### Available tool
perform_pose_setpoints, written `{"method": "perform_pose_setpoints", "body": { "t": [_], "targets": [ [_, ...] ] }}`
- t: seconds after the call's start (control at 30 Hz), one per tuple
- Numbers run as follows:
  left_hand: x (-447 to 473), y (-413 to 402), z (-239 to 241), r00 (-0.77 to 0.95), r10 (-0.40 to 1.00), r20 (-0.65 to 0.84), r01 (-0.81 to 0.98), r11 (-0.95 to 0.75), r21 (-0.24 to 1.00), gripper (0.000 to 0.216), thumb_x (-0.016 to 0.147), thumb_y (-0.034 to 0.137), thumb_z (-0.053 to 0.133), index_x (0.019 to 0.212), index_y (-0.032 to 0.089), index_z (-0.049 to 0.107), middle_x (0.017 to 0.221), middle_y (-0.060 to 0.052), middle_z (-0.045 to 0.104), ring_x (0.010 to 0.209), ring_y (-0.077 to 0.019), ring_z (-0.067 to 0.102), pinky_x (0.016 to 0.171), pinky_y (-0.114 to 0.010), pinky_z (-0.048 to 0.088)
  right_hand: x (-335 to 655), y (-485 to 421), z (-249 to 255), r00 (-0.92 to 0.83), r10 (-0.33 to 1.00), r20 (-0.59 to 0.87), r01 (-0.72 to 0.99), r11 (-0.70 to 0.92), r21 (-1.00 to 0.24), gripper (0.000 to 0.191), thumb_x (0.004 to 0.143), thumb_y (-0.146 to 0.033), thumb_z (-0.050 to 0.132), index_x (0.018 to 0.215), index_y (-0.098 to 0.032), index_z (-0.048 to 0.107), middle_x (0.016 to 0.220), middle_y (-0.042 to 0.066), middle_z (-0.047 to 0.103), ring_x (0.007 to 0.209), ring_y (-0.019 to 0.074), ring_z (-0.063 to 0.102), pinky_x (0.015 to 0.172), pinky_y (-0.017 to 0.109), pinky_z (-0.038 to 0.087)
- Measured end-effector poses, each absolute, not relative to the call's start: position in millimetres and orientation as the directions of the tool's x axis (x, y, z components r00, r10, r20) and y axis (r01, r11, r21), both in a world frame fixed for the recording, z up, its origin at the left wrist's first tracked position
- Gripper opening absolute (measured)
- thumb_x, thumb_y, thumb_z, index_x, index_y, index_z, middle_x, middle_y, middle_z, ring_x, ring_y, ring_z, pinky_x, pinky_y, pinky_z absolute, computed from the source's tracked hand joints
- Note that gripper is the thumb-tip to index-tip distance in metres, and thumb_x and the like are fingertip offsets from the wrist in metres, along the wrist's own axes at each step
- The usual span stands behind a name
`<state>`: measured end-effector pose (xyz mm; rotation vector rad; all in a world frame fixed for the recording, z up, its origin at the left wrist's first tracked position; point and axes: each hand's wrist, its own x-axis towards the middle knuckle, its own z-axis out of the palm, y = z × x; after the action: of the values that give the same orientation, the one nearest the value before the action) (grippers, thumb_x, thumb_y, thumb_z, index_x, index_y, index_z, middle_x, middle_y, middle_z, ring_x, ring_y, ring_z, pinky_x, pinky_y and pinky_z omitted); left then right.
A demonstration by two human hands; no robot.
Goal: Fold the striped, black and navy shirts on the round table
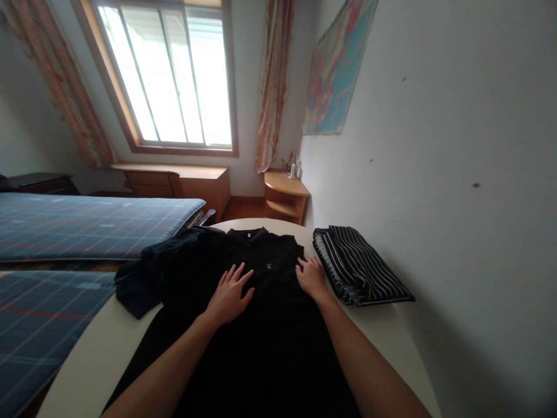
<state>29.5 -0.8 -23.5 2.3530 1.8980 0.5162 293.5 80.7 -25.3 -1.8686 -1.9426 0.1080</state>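
Observation:
A black polo shirt (278, 337) lies spread on a pale round table (391, 342), its collar (248, 234) at the far end and a small light logo on the chest. My left hand (230, 295) rests flat on the chest area, fingers apart. At the shirt's right edge, near the shoulder, my right hand (311, 276) touches the fabric with slightly bent, separated fingers. Dark navy cloth (143, 283) lies at the shirt's left side and hangs over the table edge; I cannot tell where it meets the shirt.
A folded black-and-white striped garment (359, 264) sits right of my right hand, close to the white wall (470, 249). Plaid mattresses (96, 226) are on the left. Beyond the table stand a corner shelf (287, 184) and a wooden desk (200, 172) under the window.

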Motion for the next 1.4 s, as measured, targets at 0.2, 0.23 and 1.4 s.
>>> {"method": "perform_pose_setpoints", "body": {
  "t": [0.2, 0.23, 1.4],
  "targets": [
    [29.1, -0.1, -23.7, 0.182, 0.961, 0.210, 0.937, -0.234, 0.258, 0.055, 0.094, 0.045, 0.048, 0.147, 0.029, 0.046, 0.161, -0.004, 0.028, 0.148, -0.0302, 0.022, 0.120, -0.049, 0.021, 292.6, 77.9, -15.6, 0.004, 0.926, 0.377, 0.904, 0.157, -0.397, 0.047, 0.092, -0.025, 0.044, 0.134, -0.012, 0.060, 0.147, 0.012, 0.047, 0.134, 0.0242, 0.045, 0.115, 0.040, 0.030],
    [29.2, -0.1, -23.5, 0.181, 0.962, 0.206, 0.938, -0.232, 0.259, 0.055, 0.094, 0.045, 0.048, 0.147, 0.029, 0.046, 0.160, -0.004, 0.028, 0.148, -0.0304, 0.022, 0.120, -0.049, 0.021, 292.3, 76.2, -11.8, -0.009, 0.902, 0.431, 0.895, 0.200, -0.398, 0.048, 0.092, -0.024, 0.043, 0.135, -0.011, 0.059, 0.149, 0.013, 0.045, 0.134, 0.0236, 0.045, 0.115, 0.038, 0.032],
    [31.1, -0.6, -22.5, 0.180, 0.955, 0.237, 0.935, -0.241, 0.261, 0.057, 0.094, 0.041, 0.048, 0.149, 0.024, 0.044, 0.159, -0.007, 0.032, 0.147, -0.0314, 0.026, 0.119, -0.049, 0.024, 255.4, 34.7, 31.5, -0.459, 0.863, 0.210, 0.803, 0.504, -0.319, 0.053, 0.085, -0.033, 0.066, 0.134, -0.017, 0.057, 0.126, 0.012, 0.061, 0.114, 0.0250, 0.056, 0.098, 0.035, 0.044]
  ]
}}
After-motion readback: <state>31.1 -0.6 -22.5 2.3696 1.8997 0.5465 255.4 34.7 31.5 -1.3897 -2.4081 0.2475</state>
